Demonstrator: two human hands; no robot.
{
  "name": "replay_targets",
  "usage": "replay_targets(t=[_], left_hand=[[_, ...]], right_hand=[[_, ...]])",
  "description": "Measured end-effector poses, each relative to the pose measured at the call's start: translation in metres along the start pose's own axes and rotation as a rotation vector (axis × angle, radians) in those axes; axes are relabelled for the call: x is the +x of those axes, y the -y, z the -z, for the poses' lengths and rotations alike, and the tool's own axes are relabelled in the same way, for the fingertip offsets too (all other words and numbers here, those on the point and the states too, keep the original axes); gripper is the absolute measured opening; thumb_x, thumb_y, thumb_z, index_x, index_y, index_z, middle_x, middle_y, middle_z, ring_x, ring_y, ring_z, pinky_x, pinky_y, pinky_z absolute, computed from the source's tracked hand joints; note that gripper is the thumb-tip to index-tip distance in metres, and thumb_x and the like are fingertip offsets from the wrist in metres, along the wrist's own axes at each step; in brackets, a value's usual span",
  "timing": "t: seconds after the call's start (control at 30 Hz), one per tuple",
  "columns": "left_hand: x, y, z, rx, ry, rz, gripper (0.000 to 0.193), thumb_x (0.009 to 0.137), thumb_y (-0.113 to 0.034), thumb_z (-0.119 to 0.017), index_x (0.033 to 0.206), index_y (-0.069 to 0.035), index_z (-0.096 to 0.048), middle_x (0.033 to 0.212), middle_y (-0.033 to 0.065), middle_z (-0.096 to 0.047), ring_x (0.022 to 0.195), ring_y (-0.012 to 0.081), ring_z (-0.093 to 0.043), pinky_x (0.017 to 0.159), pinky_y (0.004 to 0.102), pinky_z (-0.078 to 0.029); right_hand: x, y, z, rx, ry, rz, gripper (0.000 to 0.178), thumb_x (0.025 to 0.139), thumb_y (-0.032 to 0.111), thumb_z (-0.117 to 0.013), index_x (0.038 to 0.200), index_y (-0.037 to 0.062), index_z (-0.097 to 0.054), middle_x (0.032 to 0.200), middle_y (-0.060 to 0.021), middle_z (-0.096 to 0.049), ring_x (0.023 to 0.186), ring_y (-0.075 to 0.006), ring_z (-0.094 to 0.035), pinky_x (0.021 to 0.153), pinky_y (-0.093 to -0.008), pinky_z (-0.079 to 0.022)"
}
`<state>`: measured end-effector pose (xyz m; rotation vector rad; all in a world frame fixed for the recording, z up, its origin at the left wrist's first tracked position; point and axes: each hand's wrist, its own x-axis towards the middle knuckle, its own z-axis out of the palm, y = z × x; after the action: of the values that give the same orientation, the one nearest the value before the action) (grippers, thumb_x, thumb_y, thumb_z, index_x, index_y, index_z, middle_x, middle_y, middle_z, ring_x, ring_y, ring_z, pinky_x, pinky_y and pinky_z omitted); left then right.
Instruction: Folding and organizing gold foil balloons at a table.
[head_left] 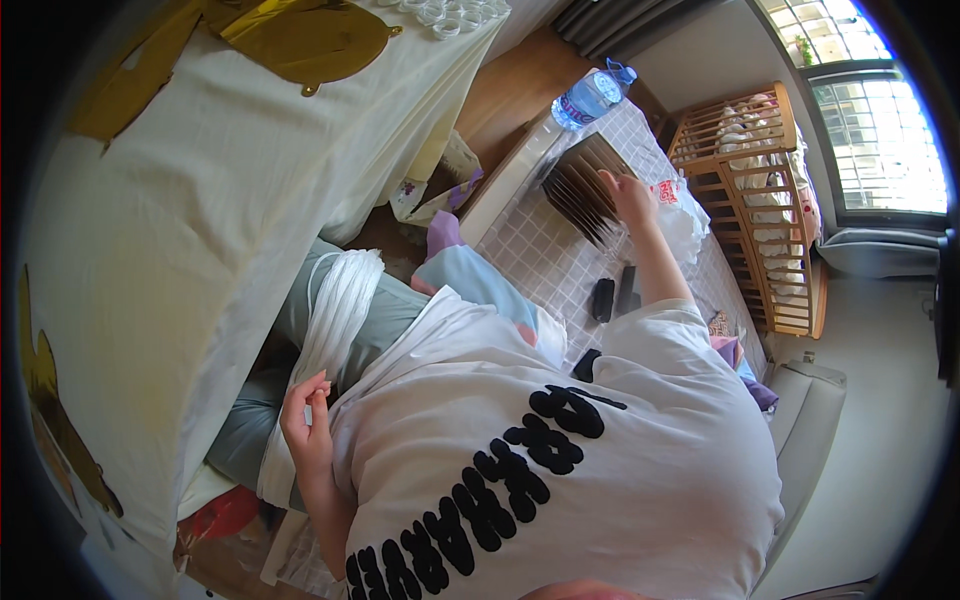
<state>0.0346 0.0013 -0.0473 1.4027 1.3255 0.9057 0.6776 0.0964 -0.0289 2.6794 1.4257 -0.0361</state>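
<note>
My right hand (634, 197) is stretched out to the far right, its fingers pinching the edge of a brown, ribbed, fan-like stack (588, 172). The stack lies on a bed with a checked grey cover (520, 250); what it is made of is hard to tell. Close to my lap, my left hand (306, 418) is raised with loosely curled fingers, and nothing shows in it. Beside it, a bundle of white strips (345, 300) hangs over my thigh. A crumpled white plastic bag with red print (682, 215) lies just behind my right hand.
A large blue water bottle (592, 98) stands at the bed's far end. Dark small objects (603, 300) lie near my right arm. At left is a cream-draped table (150, 230) with gold foil balloons (310, 45) and clear rings (445, 14). A wooden crib (745, 190) stands beyond the bed.
</note>
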Motion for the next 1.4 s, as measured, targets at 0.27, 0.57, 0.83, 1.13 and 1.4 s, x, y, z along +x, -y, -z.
replay_targets(t=[0.27,0.57,0.83,1.13,1.4], left_hand=[[0.015,0.003,-0.004,-0.038,0.029,0.003,0.021,0.100,-0.002,-0.053,0.115,0.002,-0.067,0.098,0.0071,-0.065,0.090,0.0148,-0.060,0.086,0.0290,-0.051],[0.007,-0.003,-0.005,0.045,-0.006,0.016,0.022,0.097,-0.001,-0.057,0.115,0.002,-0.070,0.101,0.0109,-0.070,0.091,0.0194,-0.066,0.085,0.0310,-0.053],[0.008,-0.014,-0.014,0.086,0.029,0.061,0.022,0.098,-0.002,-0.057,0.115,0.001,-0.070,0.099,0.0107,-0.069,0.091,0.0199,-0.066,0.084,0.0311,-0.053],[0.018,-0.008,-0.020,0.101,0.069,0.063,0.021,0.098,-0.003,-0.057,0.115,0.001,-0.069,0.101,0.0118,-0.070,0.093,0.0219,-0.066,0.085,0.0325,-0.053],[0.029,-0.027,-0.021,0.147,0.111,0.052,0.022,0.097,-0.003,-0.058,0.115,0.001,-0.069,0.100,0.0126,-0.070,0.094,0.0229,-0.067,0.087,0.0327,-0.052]], right_hand=[[0.048,-0.162,-0.086,0.180,-0.271,-0.321,0.035,0.100,0.036,-0.050,0.103,0.0065,-0.069,0.094,-0.0209,-0.072,0.090,-0.0374,-0.070,0.075,-0.0517,-0.052],[0.039,-0.145,-0.116,1.606,-0.110,-1.206,0.034,0.102,0.032,-0.038,0.122,0.0137,-0.059,0.121,-0.0114,-0.060,0.123,-0.0329,-0.054,0.101,-0.0612,-0.043],[0.043,-0.139,-0.108,1.761,0.425,-0.895,0.040,0.105,0.031,-0.035,0.137,0.0168,-0.054,0.140,-0.0138,-0.058,0.131,-0.0374,-0.048,0.107,-0.0746,-0.029],[-0.010,-0.040,-0.081,0.374,-0.641,-0.015,0.038,0.103,0.022,-0.048,0.135,0.0062,-0.060,0.139,-0.0222,-0.059,0.132,-0.0402,-0.052,0.113,-0.0455,-0.039],[-0.019,0.037,-0.103,0.155,-0.459,0.013,0.050,0.107,0.035,-0.043,0.155,0.0206,-0.042,0.164,-0.0127,-0.032,0.151,-0.0399,-0.027,0.119,-0.0648,-0.019]])
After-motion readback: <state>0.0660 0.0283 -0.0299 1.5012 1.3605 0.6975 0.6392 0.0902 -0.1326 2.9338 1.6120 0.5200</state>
